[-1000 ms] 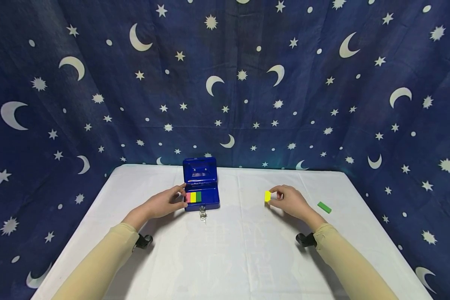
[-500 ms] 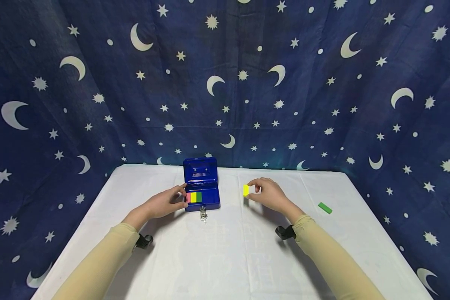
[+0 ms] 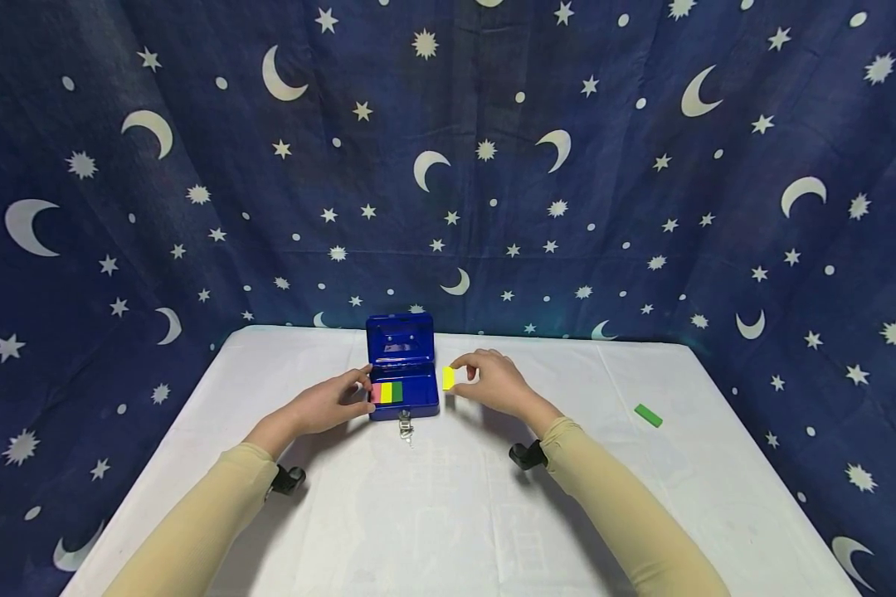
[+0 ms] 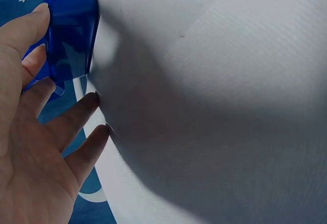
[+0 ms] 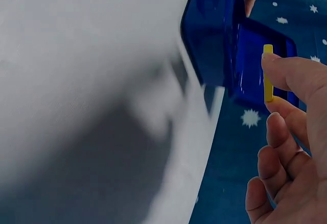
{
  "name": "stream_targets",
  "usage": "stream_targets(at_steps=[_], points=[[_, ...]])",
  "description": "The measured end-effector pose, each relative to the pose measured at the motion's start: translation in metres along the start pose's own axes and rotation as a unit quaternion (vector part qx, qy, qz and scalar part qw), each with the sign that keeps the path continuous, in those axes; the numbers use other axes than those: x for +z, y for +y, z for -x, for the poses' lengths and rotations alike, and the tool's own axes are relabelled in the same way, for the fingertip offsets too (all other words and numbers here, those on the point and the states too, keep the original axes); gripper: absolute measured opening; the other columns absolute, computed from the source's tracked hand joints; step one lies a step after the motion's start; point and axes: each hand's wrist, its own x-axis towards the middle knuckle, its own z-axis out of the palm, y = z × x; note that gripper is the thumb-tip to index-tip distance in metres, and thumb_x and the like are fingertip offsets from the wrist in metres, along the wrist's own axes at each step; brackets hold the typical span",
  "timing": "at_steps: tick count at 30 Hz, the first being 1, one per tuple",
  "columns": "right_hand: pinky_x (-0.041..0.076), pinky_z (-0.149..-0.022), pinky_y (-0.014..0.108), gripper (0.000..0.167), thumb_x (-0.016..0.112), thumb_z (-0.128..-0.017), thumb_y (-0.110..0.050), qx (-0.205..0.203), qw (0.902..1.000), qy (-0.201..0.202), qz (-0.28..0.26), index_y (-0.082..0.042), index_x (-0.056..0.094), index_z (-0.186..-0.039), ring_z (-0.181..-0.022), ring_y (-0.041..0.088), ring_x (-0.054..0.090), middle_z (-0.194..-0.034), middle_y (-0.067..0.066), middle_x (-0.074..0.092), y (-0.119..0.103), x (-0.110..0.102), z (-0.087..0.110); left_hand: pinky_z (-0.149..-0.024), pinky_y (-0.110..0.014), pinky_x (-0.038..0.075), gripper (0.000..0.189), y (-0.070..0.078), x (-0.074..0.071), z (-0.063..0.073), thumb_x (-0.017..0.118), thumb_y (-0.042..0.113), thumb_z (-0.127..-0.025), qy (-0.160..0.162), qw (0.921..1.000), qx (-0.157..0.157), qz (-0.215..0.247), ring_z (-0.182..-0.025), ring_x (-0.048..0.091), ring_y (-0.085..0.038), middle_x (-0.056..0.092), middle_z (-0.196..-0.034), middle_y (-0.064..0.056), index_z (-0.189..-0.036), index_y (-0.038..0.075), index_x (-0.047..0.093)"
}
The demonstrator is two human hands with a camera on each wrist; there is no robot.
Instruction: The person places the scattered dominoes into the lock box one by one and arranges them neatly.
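A blue metal cash box [image 3: 421, 390] stands on the table with its lid [image 3: 400, 340] raised. Side by side in its left part lie a pink block [image 3: 377, 393], a yellow one and a green block [image 3: 396, 392]. My left hand [image 3: 319, 403] rests at the box's left side, thumb and fingertips on its rim. In the left wrist view its fingers are spread and fairly straight. Just right of the box, my right hand [image 3: 499, 385] pinches a thin yellow block [image 5: 268, 83] between thumb and index finger. Its other fingers stay loosely bent.
Another green block [image 3: 648, 415] lies alone on the right of the white-covered table [image 3: 433, 514]. From the box's front hangs a metal latch with keys [image 3: 406, 424]. Behind rises a dark blue curtain [image 3: 493, 290] with moons and stars.
My right hand has carried the yellow block leftward across the table, from well right of the box to close beside it. My left hand and the box have stayed put.
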Motion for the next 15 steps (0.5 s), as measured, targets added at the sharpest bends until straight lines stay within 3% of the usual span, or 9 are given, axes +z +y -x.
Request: stream_targets(at_steps=[10,15], points=[[0.037,-0.075,0.036,0.042,0.08,-0.084,-0.043,-0.006,0.9991,-0.013,0.04,-0.024,0.072,-0.121,-0.084,0.016,0.048,-0.082,-0.008,0.055,-0.019,0.019,-0.018,-0.112,-0.059,0.034,0.036,0.001,0.001,-0.002,0.066,0.047,-0.097,-0.001,1.0,-0.008,0.003,-0.141,0.044,-0.036,0.031,-0.164,-0.004,-0.12,0.02,0.056],[0.039,-0.077,0.035,0.042,0.081,-0.084,-0.046,0.004,0.9971,-0.026,0.071,-0.025,0.073,-0.12,-0.087,0.016,0.048,-0.089,-0.005,0.059,-0.029,0.026,-0.026,-0.111,-0.061,0.034,0.034,0.002,0.0,-0.001,0.065,0.046,-0.098,-0.001,1.0,-0.004,0.001,-0.14,0.045,-0.04,0.031,-0.164,-0.008,-0.119,0.02,0.055]])
